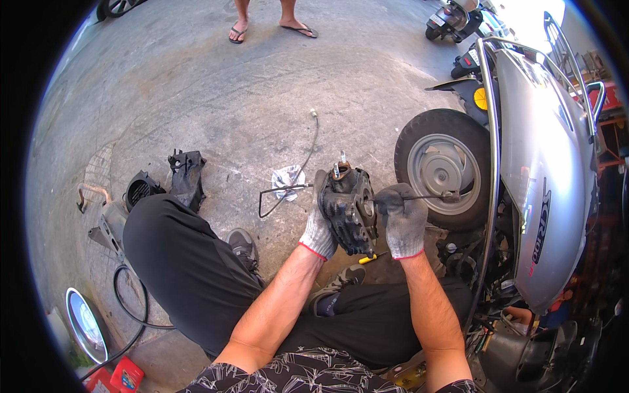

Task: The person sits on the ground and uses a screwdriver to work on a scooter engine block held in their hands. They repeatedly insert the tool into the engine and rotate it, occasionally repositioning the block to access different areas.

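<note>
In front of my knees, my left hand (322,216), in a grey knit glove, supports a black, greasy engine cylinder head (349,211) from its left side. Two bright studs stand beside a rust-brown port on its top. My right hand (405,216), gloved too, is closed around a thin dark rod-shaped tool (426,197) beside the head's right face. A grey block shows at the rod's outer end; whether its inner tip touches the head is unclear. A black cable (310,152) with a pale connector lies beyond, its near part reaching behind my left hand.
A scooter wheel (442,167) and silver scooter body (545,177) stand close at right. A crumpled rag (282,179) and yellow-handled tool (367,259) lie on the floor. At left are a black plastic shroud (187,174), a muffler (112,218) and a basin (86,324). Someone's sandalled feet (238,30) stand ahead.
</note>
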The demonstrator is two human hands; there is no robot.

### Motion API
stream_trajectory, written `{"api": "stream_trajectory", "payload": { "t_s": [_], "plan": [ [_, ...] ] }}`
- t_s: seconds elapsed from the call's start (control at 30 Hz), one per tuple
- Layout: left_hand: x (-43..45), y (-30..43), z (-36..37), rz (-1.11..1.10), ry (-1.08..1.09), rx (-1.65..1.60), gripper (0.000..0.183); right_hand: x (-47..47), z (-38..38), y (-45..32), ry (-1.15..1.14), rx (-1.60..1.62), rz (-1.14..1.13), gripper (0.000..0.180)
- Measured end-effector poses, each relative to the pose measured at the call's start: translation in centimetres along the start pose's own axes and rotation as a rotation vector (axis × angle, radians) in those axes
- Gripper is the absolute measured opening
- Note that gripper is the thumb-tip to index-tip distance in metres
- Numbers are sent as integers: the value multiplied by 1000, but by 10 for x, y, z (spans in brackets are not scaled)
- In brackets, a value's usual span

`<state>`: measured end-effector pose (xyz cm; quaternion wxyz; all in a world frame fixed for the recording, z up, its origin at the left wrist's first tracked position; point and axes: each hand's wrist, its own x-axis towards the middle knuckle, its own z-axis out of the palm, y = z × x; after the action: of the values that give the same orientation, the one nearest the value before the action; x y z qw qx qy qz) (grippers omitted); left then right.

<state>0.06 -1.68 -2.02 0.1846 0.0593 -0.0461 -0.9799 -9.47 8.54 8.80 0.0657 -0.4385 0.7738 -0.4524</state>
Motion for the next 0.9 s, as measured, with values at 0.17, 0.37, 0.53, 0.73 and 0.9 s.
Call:
{"api": "stream_trajectory", "payload": {
  "t_s": [0.17, 0.37, 0.53, 0.73, 0.9],
  "plan": [
    [0, 1, 11, -18, 100, -27, 65, -2, -2, 3, -1, -3, 82, 54],
    [-3, 4, 27, -5, 151, 35, 69, 1, -1, -1, -3, -72, -15, 55],
    [-1, 1, 20, 70, 100, 187, 70, 0, 1, -1, -25, -11, 21, 49],
    [-3, 5, 12, -3, -243, -224, 53, -2, 0, -2, -16, 113, 209, 44],
    [-3, 1, 16, 27, -151, -212, 52, -2, -1, -5, 23, 100, 135, 54]
  ]
}}
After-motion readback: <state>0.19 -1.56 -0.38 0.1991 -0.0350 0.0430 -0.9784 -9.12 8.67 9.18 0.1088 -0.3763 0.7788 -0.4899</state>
